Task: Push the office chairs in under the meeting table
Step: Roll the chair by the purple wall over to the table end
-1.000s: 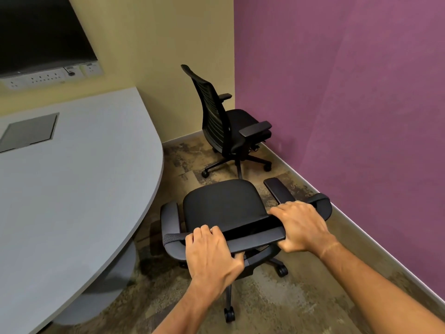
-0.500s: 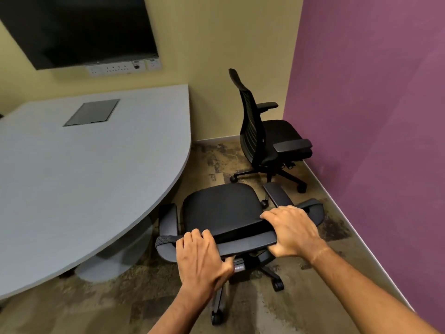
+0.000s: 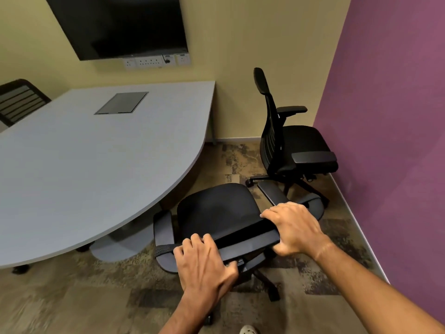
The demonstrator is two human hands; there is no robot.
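Left hand [image 3: 204, 261] and right hand [image 3: 295, 229]: both are clamped over the top edge of the near black mesh-backed office chair [image 3: 216, 213], which is angled beside the curved grey meeting table [image 3: 96, 165], not yet under it. Recommended: armrests are to be squared to the edge, then equal pressure applied. Containers: none seen.

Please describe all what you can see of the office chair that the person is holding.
The held chair is black, with a padded seat, grey-black armrests on both sides and a wheeled star base. It stands upright on the carpet, facing the grey table, its seat front at the table edge. The left hand and right hand grip the backrest's top edge.
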